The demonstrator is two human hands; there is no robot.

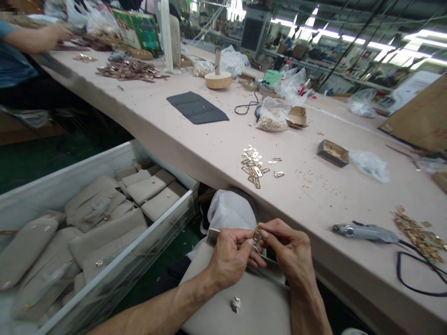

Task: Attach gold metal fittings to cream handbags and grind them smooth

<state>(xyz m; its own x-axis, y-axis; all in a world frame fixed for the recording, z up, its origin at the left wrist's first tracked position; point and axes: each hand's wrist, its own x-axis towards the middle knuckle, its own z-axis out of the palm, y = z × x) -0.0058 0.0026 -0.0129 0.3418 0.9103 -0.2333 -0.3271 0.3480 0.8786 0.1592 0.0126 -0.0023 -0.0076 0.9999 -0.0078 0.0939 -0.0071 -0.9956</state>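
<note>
Both my hands meet over a beige leather piece (251, 298) lying on my lap below the table edge. My left hand (232, 256) and my right hand (288, 251) pinch a small gold metal clasp (257, 235) between their fingertips, pressed against the upper edge of the leather piece. A small silver fitting (236, 304) lies loose on the leather nearer to me. A scatter of gold metal clasps (256, 165) lies on the pink table (209, 139) just beyond my hands.
A grey electric screwdriver (365, 231) with a black cable lies at right, beside a heap of gold parts (417, 235). A white bin (104, 274) of beige pouches stands at left. A dark leather panel (196, 107), small boxes and plastic bags sit farther back. Another person's arm (35, 37) works far left.
</note>
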